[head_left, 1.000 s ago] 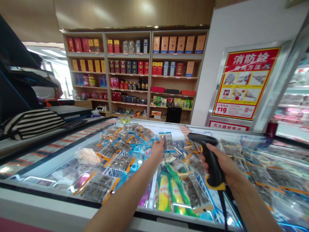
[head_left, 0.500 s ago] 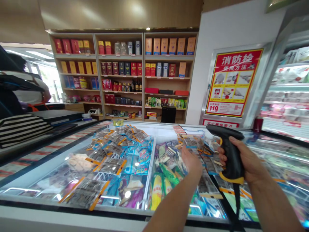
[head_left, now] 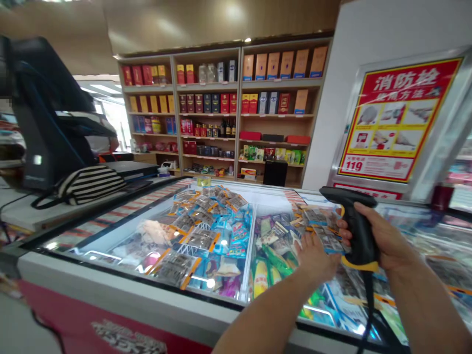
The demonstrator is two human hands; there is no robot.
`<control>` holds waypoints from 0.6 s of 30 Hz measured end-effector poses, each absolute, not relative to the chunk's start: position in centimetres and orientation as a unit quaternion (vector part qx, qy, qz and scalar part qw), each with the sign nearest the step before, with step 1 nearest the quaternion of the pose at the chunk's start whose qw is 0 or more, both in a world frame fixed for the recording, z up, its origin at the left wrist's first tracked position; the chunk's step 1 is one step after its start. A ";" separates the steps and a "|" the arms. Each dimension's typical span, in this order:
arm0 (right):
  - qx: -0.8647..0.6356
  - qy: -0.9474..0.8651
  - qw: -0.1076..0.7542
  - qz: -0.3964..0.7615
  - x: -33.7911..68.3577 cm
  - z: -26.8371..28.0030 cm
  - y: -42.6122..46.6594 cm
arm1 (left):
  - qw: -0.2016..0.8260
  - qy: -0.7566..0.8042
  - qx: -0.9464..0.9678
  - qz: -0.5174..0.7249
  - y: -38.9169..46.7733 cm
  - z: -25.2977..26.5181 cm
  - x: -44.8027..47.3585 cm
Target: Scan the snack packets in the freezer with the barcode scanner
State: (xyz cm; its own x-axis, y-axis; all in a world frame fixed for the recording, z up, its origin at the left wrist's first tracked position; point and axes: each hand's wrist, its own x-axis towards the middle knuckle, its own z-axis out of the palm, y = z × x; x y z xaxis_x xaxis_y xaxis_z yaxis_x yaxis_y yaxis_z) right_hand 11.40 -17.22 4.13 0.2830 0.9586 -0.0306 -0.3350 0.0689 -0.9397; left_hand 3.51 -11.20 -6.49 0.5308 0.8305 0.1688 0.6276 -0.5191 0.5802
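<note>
My right hand (head_left: 387, 241) is wrapped round the handle of a black and yellow barcode scanner (head_left: 359, 233), whose cord hangs down from the grip. The scanner's head points left, above the chest freezer. Just left of it is my left hand (head_left: 317, 258), empty, its fingers spread and its thumb reaching toward the scanner's handle. Under both hands lie packs with orange edges (head_left: 319, 216) on the freezer's glass; whether the left hand touches any I cannot tell. Yellow and green packs (head_left: 261, 278) show through the glass below the left forearm.
More orange-edged packs (head_left: 175, 265) are strewn over the left part of the chest freezer (head_left: 121, 280). A striped pouch (head_left: 92, 186) and a black terminal (head_left: 51, 118) stand on the counter at left. Shelves (head_left: 206, 86) of boxes and a red fire-hydrant sign (head_left: 400, 120) are behind.
The view has turned left, bringing the terminal and the freezer's front into sight. My left hand has moved closer to the scanner and its fingers have spread. My right hand still holds the scanner.
</note>
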 end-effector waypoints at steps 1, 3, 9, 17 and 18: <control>-0.470 -0.340 0.640 0.504 11.0 4.0 -16.8 | 0.225 0.442 0.843 0.207 -10.7 -5.9 2.3; -0.480 -0.355 0.622 0.507 10.2 3.6 -15.9 | 0.192 0.472 0.842 0.176 -9.3 -4.6 -2.0; -0.507 -0.368 0.575 0.526 8.2 2.0 -13.6 | -0.030 0.580 0.798 0.160 -8.3 -4.3 -23.0; -0.523 -0.389 0.563 0.509 7.5 0.9 -12.4 | -0.023 0.543 0.830 0.123 -7.8 -7.0 -23.7; -0.527 -0.384 0.560 0.511 7.4 0.8 -12.3 | -0.014 0.541 0.831 0.131 -7.0 -7.0 -21.8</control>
State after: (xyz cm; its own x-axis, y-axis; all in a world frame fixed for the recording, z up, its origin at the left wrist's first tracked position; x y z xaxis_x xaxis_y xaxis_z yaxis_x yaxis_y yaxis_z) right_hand 7.42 -12.32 0.82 0.1828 0.9772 -0.1084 -0.1672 -0.0777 -0.9829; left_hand -21.77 -7.05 -6.98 0.3801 0.8949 0.2337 0.9024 -0.4142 0.1187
